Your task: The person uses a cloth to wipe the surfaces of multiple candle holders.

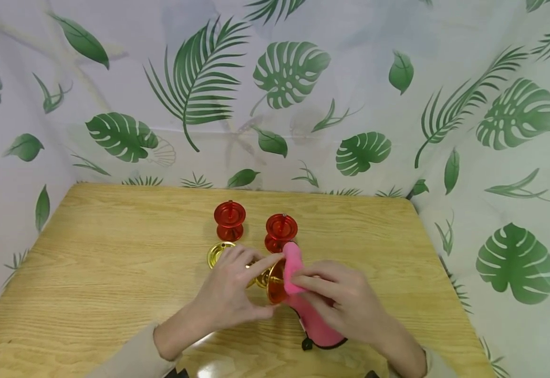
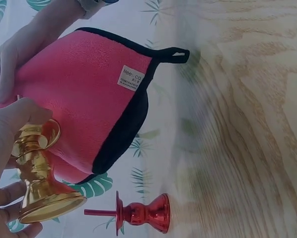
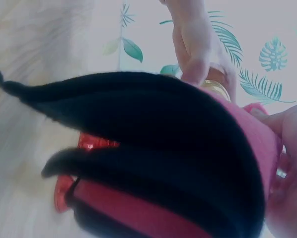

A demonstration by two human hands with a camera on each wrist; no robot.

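Note:
My left hand grips a shiny gold candle holder, which is tilted on its side above the table, with its flared end facing right. My right hand pinches a pink cloth with black edging and a black hanging loop. A folded part of the cloth lies against the gold holder, and the rest hangs below my right hand. In the right wrist view the cloth's dark edging hides most of the holder. Just beyond my left hand is a gold dish; I cannot tell whether it belongs to the held piece.
Two red candle holders, each with a spike in its dish, stand upright behind my hands. The wooden table ends at a leaf-printed backdrop.

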